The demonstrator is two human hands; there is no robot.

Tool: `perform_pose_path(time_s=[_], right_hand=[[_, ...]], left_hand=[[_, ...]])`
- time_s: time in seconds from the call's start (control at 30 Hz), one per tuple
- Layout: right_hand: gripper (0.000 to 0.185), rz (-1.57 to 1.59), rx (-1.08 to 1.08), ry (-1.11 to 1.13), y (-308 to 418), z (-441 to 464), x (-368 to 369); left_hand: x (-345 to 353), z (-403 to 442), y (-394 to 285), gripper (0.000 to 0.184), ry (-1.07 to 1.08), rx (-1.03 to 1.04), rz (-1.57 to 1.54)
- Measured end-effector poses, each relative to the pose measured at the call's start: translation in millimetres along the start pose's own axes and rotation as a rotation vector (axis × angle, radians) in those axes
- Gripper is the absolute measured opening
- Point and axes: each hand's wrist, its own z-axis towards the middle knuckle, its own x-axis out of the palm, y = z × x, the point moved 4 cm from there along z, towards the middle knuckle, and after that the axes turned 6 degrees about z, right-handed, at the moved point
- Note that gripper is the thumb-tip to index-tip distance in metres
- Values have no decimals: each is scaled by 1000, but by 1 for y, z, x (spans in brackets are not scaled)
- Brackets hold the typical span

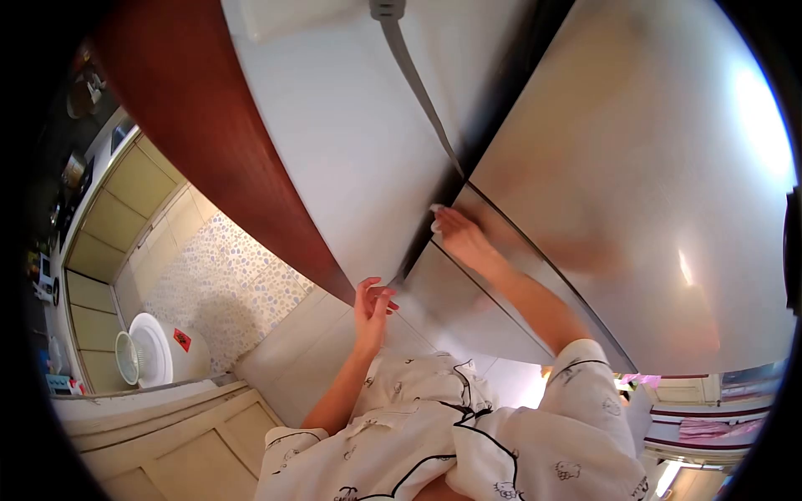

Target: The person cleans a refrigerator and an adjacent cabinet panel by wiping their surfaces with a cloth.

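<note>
My right hand (464,240) is at the side edge of a silver refrigerator (614,175), by the seam between its upper and lower panels. Its fingers are closed on a small white wad (436,209) that looks like tissue or cloth, pressed near the dark gap beside the white wall (351,142). Low by the foot of that wall, my left hand (373,306) is raised with its fingers loosely curled and apart, holding nothing. Above the right hand, a flat grey cord (422,96) runs from a grey plug (387,8) down into the gap.
A reddish-brown door frame (196,125) borders the wall on the left. Beyond it are pale kitchen cabinets (138,179), a pebble-patterned floor (234,267) and a white bin (171,351). A cream panelled door (192,455) stands at lower left.
</note>
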Motion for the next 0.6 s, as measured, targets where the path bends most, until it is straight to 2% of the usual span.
perform_pose_path(time_s=[0.1,0.2,0.3,0.33,0.4,0.5,0.6], right_hand=[[35,-94,137,-220,-33,1,-85],[34,26,131,-270,-43,-13,-103],[30,-92,87,-186,-43,-11,-100],[28,-58,98,-248,-43,-13,-107],[25,-1,111,-382,-51,-12,-137],[19,-56,327,-674,-81,-7,-206],[21,-67,361,-705,-84,3,-189]], left_hand=[[-16,7,13,29,-43,-32,61],[-11,7,10,23,-32,-30,97],[5,13,0,20,28,5,86],[11,12,-3,19,53,12,73],[17,15,-8,16,46,135,82],[23,9,-28,12,-11,248,99],[19,-3,-67,8,-79,443,242]])
